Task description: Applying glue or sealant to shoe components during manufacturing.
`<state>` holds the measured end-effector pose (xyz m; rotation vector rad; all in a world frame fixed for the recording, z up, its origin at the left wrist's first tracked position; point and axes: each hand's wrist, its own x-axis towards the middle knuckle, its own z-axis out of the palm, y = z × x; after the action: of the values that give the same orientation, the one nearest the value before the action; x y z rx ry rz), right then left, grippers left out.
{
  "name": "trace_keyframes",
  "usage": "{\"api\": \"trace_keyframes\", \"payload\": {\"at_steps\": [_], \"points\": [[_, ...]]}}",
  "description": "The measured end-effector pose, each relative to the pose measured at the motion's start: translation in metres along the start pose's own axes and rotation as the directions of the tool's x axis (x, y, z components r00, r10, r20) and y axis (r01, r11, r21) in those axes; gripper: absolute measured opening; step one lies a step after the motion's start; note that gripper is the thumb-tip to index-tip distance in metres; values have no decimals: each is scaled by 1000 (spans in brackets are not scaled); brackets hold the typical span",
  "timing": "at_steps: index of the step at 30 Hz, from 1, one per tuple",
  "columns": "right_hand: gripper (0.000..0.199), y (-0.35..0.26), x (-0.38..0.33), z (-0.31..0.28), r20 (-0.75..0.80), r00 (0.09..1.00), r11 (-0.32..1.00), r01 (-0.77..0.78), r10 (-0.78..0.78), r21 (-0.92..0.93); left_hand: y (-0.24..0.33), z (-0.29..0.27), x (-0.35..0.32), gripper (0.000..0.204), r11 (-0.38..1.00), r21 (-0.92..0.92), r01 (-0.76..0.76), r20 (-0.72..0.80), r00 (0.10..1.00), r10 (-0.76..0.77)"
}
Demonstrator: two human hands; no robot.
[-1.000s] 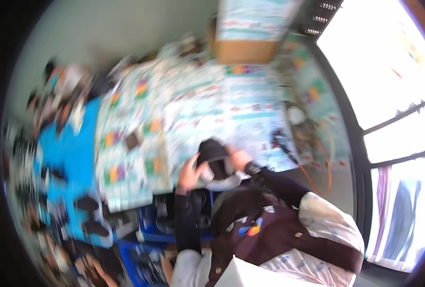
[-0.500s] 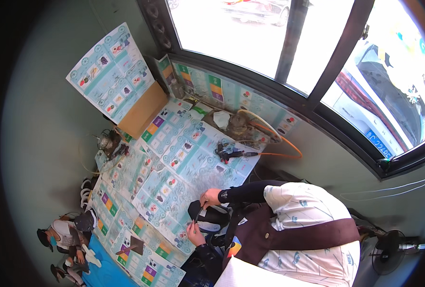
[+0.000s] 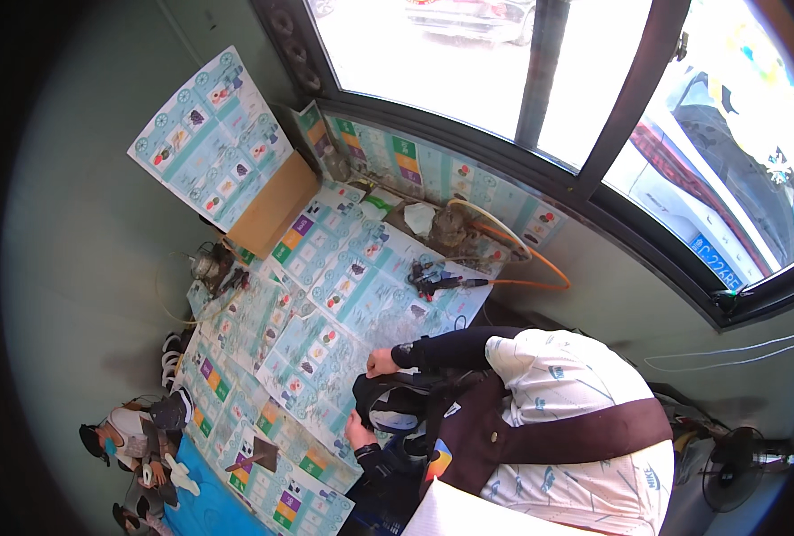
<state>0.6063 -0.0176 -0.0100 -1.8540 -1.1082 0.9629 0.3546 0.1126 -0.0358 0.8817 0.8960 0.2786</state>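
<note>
Head view, largest first: a desk (image 3: 325, 295) covered in printed teal sheets runs along under a wide window (image 3: 504, 62). A cardboard box (image 3: 272, 205) stands at its far end, and an orange cable (image 3: 522, 259) loops near the sill. At the near edge, a black-and-white shoe (image 3: 392, 406) lies between both hands. Right hand (image 3: 381, 362) rests on its upper edge, fingers curled closed on it; left hand (image 3: 357, 431) grips its lower edge, fingers likewise closed.
</note>
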Motion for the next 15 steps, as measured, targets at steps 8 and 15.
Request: {"api": "trace_keyframes", "payload": {"at_steps": [8,15], "points": [[80,-119,-64,-53,27,827,659,466,-561,-590,90,49,-5,35,980,121,-158,70,986,151],[32,-133,-29,-110,-361,810,880,370,-463,-298,204,57,-63,51,891,89,-444,227,881,416]]}}
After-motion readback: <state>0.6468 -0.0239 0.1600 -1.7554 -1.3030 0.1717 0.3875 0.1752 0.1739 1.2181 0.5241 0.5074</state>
